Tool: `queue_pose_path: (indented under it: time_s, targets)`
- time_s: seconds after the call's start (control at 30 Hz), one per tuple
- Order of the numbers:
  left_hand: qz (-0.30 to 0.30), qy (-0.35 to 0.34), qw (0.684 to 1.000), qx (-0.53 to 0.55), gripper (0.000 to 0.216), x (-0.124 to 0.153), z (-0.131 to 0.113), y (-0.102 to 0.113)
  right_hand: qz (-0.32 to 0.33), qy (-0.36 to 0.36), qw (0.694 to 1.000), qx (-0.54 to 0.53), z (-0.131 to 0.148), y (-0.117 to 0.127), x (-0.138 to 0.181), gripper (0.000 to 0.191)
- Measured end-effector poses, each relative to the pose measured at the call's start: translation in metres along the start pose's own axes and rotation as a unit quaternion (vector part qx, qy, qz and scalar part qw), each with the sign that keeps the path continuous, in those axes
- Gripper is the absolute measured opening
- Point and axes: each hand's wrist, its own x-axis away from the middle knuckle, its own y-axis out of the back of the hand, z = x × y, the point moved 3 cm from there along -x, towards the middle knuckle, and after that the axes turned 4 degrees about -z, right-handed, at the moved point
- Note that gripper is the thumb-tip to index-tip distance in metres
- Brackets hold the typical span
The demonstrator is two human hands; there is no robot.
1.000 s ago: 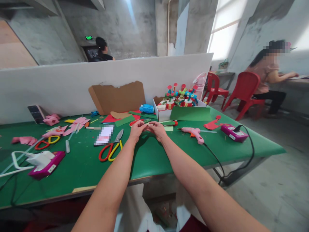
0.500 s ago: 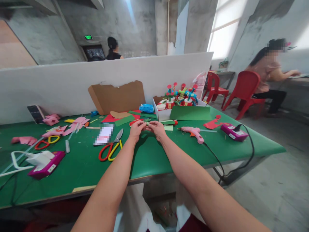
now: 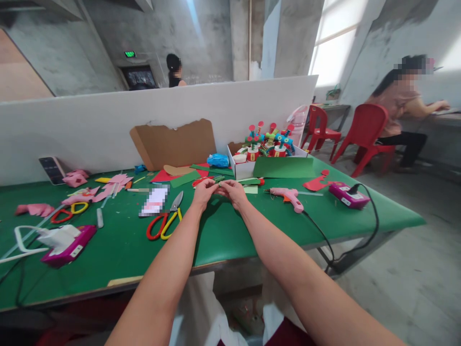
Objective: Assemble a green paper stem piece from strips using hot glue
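My left hand (image 3: 203, 191) and my right hand (image 3: 233, 191) meet fingertip to fingertip above the green table (image 3: 223, 235), both pinched on a small craft piece (image 3: 218, 185) too small to name. Just beyond the fingers lies a green coiled piece (image 3: 219, 179) on red and green paper scraps (image 3: 187, 177). Red and yellow scissors (image 3: 163, 221) lie to the left of my left forearm. A pink glue gun (image 3: 289, 196) rests to the right of my right hand, its black cord (image 3: 320, 235) trailing off the table edge.
A white box (image 3: 245, 168) holds several colourful finished craft figures (image 3: 268, 140) behind a green sheet (image 3: 284, 167). Torn cardboard (image 3: 175, 143) leans on the white partition (image 3: 108, 125). Pink power strips (image 3: 348, 196) (image 3: 68, 245), pink paper scraps (image 3: 93, 192) and a second pair of scissors (image 3: 68, 212) lie around. Two other people sit farther away on red chairs (image 3: 363, 134).
My hands stay pinched together at nearly the same spot, with only small finger movement. The person behind the partition has moved to the right.
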Motion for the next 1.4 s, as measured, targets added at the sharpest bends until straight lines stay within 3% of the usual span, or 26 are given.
queue_pose_path:
  time_s: [0.17,0.7,0.8,1.1,1.27,1.4]
  targets:
    - [0.021,0.0,1.0,0.003,0.039,0.002,-0.002,-0.001,-0.022,-0.007,1.0,-0.004,0.0,0.002,-0.002,0.018]
    - [0.043,0.026,0.998,0.032,0.039,0.0,-0.003,0.001,-0.003,0.025,0.999,0.024,0.003,0.001,0.001,0.016]
    - [0.037,0.001,0.999,0.023,0.041,0.002,-0.006,-0.001,-0.001,0.029,0.999,0.032,0.003,0.002,0.001,0.016]
    - [0.027,-0.079,0.994,-0.068,0.017,0.002,-0.008,0.0,-0.012,-0.002,1.0,0.012,0.001,0.004,-0.001,0.011]
    - [0.026,-0.185,0.967,-0.175,0.006,0.001,-0.014,0.001,-0.019,-0.024,0.999,-0.014,0.0,0.006,-0.002,0.014]
    - [0.046,-0.237,0.945,-0.221,0.011,0.004,-0.019,-0.001,-0.038,-0.038,0.998,-0.029,0.0,0.007,-0.002,0.014]
